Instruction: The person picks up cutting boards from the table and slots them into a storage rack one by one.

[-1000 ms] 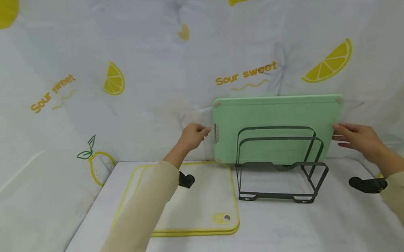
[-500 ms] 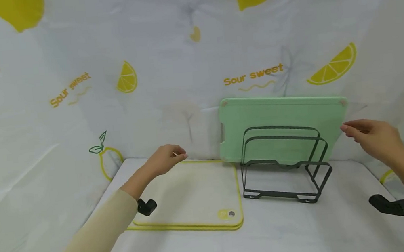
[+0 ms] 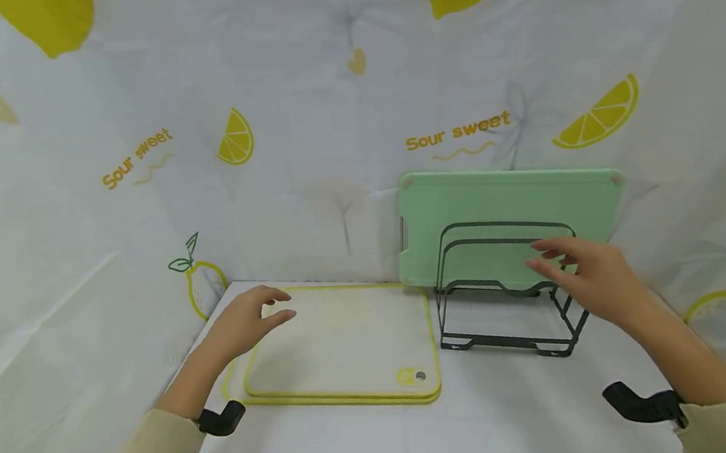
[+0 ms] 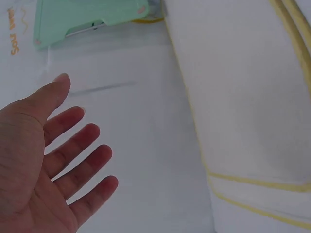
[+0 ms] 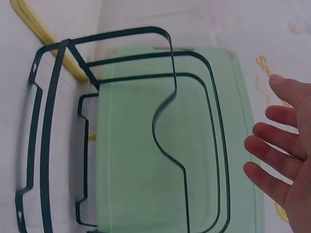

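White cloth printed with lemons covers the worktop (image 3: 519, 416) and the walls behind it. The left hand (image 3: 241, 324), fingers spread and holding nothing, hovers over the near-left corner of two stacked white boards with yellow edges (image 3: 348, 344). The right hand (image 3: 587, 278), fingers straight and apart, hovers at the black wire rack (image 3: 507, 293), holding nothing. Beyond it, a green board (image 3: 505, 205) stands in the rack's rear slot.
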Motion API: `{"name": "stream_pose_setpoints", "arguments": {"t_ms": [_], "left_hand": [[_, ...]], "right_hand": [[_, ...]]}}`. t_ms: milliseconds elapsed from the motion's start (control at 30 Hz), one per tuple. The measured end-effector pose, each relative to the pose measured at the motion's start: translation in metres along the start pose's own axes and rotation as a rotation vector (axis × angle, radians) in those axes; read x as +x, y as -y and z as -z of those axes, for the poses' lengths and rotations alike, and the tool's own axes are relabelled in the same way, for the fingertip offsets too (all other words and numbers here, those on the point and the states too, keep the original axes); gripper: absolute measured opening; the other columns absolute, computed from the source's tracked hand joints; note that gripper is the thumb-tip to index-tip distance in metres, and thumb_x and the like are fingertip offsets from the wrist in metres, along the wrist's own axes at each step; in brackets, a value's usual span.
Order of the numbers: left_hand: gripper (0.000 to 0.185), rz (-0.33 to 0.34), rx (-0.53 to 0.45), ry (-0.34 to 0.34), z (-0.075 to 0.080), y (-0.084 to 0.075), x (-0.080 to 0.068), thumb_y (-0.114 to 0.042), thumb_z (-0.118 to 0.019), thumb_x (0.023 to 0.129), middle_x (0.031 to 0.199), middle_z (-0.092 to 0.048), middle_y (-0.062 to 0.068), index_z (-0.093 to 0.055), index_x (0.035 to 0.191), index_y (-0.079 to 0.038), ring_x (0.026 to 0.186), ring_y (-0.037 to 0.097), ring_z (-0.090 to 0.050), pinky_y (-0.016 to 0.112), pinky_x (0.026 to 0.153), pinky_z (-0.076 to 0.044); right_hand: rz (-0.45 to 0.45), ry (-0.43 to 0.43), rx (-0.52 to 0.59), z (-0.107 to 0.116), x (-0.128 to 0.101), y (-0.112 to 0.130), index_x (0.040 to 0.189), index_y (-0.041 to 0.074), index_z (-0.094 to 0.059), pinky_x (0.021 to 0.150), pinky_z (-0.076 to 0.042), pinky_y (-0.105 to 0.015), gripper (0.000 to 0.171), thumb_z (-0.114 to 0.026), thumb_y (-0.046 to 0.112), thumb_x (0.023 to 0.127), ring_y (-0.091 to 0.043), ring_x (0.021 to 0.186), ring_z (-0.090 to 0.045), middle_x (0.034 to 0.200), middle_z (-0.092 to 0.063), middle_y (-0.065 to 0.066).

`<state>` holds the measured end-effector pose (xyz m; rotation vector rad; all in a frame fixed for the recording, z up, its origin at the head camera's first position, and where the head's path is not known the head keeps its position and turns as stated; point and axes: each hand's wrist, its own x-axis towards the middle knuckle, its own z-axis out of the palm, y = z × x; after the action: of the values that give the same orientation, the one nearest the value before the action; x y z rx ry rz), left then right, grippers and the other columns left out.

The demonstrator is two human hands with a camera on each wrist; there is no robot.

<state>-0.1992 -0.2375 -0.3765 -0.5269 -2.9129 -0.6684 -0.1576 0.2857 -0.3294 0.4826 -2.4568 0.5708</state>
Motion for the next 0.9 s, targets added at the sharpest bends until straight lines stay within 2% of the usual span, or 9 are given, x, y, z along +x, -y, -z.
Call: {"name": "stream_pose_setpoints", "arguments": {"t_ms": [167, 300, 367, 467, 600, 900], "left_hand": [[0.042, -0.012, -0.056, -0.053, -0.006, 0.006, -0.023, -0.042, -0.071, 0.094, 0.131, -0.068, 0.004, -0.067, 0.127, -0.016, 0.118, 0.029, -0.064, 0.05, 0.097, -0.053], [0.044, -0.021, -0.086, -0.064, -0.021, 0.01, -0.033, -0.044, -0.073, 0.091, 0.131, -0.068, 0.0, -0.067, 0.126, -0.018, 0.121, 0.027, -0.063, 0.05, 0.1, -0.052], [0.046, -0.023, -0.102, -0.057, -0.03, 0.012, -0.037, -0.046, -0.074, 0.09, 0.133, -0.067, 0.0, -0.067, 0.127, -0.019, 0.128, 0.028, -0.06, 0.051, 0.105, -0.05], [0.05, -0.017, -0.149, -0.047, -0.043, 0.015, -0.043, -0.047, -0.076, 0.088, 0.137, -0.065, 0.0, -0.066, 0.128, -0.02, 0.133, 0.028, -0.057, 0.052, 0.108, -0.048], [0.053, -0.004, -0.21, -0.057, -0.059, 0.022, -0.049, -0.045, -0.081, 0.084, 0.137, -0.064, 0.0, -0.066, 0.128, -0.02, 0.133, 0.029, -0.057, 0.053, 0.109, -0.047], [0.062, 0.066, -0.319, -0.05, -0.094, 0.039, -0.06, -0.042, -0.087, 0.078, 0.144, -0.059, 0.005, -0.067, 0.131, -0.016, 0.14, 0.035, -0.049, 0.058, 0.114, -0.041]], "right_hand": [[0.088, -0.025, -0.001, -0.026, -0.009, 0.027, 0.118, 0.01, -0.073, 0.067, -0.059, -0.038, 0.034, -0.081, 0.016, 0.086, -0.03, 0.088, -0.073, 0.104, -0.077, -0.01], [0.115, -0.034, 0.045, -0.051, -0.016, 0.045, 0.12, 0.009, -0.072, 0.068, -0.059, -0.038, 0.038, -0.082, 0.015, 0.084, -0.028, 0.096, -0.072, 0.11, -0.076, -0.009], [0.123, -0.033, 0.08, -0.064, -0.02, 0.051, 0.12, 0.009, -0.072, 0.068, -0.059, -0.038, 0.039, -0.082, 0.016, 0.084, -0.027, 0.097, -0.072, 0.113, -0.076, -0.009], [0.129, -0.024, 0.117, -0.083, -0.025, 0.06, 0.121, 0.008, -0.071, 0.077, -0.06, -0.044, 0.04, -0.083, 0.017, 0.083, -0.027, 0.103, -0.072, 0.117, -0.075, -0.008], [0.092, 0.014, 0.179, -0.107, -0.035, 0.072, 0.123, 0.009, -0.07, 0.087, -0.059, -0.048, 0.044, -0.084, 0.02, 0.083, -0.026, 0.11, -0.07, 0.119, -0.074, -0.006], [-0.004, 0.145, 0.263, -0.159, -0.064, 0.095, 0.131, 0.011, -0.066, 0.097, -0.056, -0.048, 0.054, -0.082, 0.034, 0.085, -0.027, 0.119, -0.067, 0.129, -0.07, -0.003]]}}
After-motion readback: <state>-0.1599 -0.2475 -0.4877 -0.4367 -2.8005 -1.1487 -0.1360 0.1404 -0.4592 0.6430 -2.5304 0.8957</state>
